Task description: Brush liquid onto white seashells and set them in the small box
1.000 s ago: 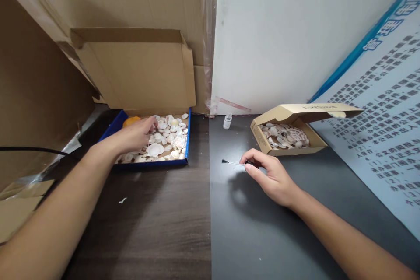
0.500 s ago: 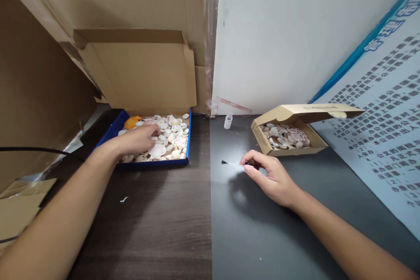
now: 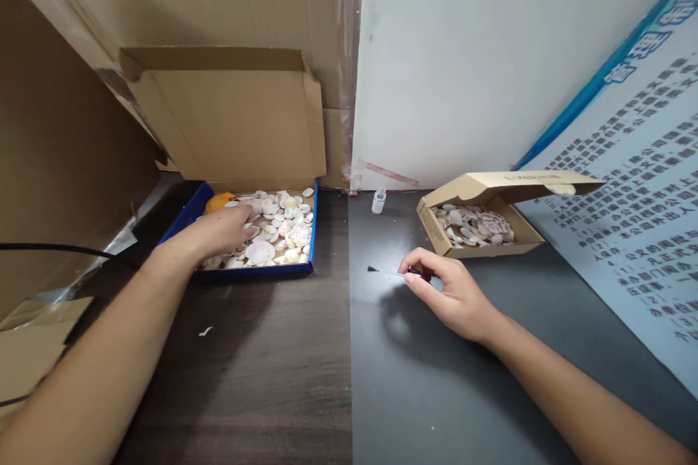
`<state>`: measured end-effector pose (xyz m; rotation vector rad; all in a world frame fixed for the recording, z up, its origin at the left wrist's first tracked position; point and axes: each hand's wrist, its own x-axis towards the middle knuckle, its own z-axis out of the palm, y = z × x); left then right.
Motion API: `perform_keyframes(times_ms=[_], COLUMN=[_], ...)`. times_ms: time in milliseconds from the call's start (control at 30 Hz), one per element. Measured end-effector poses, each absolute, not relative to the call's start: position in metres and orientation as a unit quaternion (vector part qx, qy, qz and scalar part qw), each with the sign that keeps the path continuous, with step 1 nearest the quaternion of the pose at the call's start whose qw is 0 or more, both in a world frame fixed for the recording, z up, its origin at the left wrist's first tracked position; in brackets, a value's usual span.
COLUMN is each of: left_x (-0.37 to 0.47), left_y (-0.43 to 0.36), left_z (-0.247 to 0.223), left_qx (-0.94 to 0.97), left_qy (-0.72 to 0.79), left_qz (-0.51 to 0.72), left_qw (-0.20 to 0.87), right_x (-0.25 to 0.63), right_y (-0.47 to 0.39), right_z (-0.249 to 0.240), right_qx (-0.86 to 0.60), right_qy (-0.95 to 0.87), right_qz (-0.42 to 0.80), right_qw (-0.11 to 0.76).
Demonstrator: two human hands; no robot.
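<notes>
My left hand [image 3: 223, 229] reaches into the blue-sided box [image 3: 256, 270], its curled fingers among many pale shells [image 3: 260, 253]. Whether the fingers hold a shell is hidden. An orange shell [image 3: 219, 201] lies just behind that hand. Over the dark grey surface, my right hand [image 3: 444, 290] pinches a small brush [image 3: 388, 273] by its black cap, with the dark bristles pointing left. Behind it stands a small clear bottle [image 3: 378, 201] with a white label and no cap on it.
At the right, a half-open cardboard box [image 3: 436, 232] holds shells and a large ribbed one [image 3: 495, 225]. The blue box's lid [image 3: 218, 123] stands upright. A printed sheet [image 3: 616, 232] slants along the right side. A white scrap [image 3: 206, 331] lies on the wood-grain surface.
My left hand has shifted slightly left within the shells, and a few shells near its fingers have moved. My right hand holds the brush in nearly the same place.
</notes>
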<state>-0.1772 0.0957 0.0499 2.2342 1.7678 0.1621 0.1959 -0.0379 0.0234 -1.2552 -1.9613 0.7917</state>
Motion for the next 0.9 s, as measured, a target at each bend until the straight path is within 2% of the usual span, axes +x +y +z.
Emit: perform_keyframes(times_ms=[100, 200, 367, 567, 733, 900], left_x=[-0.176, -0.176, -0.176, -0.17, -0.155, -0.129], left_y=[0.093, 0.092, 0.092, 0.087, 0.072, 0.054], left_z=[0.056, 0.064, 0.07, 0.074, 0.08, 0.077], left_qx=[0.767, 0.753, 0.755, 0.753, 0.758, 0.722], left_qy=[0.632, 0.651, 0.641, 0.647, 0.595, 0.522], left_qz=[-0.007, 0.012, 0.061, 0.069, 0.182, 0.285], left_qw=[0.109, 0.093, 0.128, 0.102, 0.196, 0.353], right_x=[0.195, 0.195, 0.195, 0.195, 0.195, 0.195], right_y=[-0.038, -0.038, -0.038, -0.039, -0.039, -0.039], right_z=[0.024, 0.024, 0.025, 0.025, 0.024, 0.024], right_qx=[-0.481, -0.481, -0.481, -0.48, -0.481, -0.481], right_qy=[-0.752, -0.752, -0.753, -0.754, -0.754, -0.754], right_qz=[0.302, 0.303, 0.303, 0.302, 0.304, 0.305], right_qw=[0.334, 0.333, 0.332, 0.331, 0.329, 0.326])
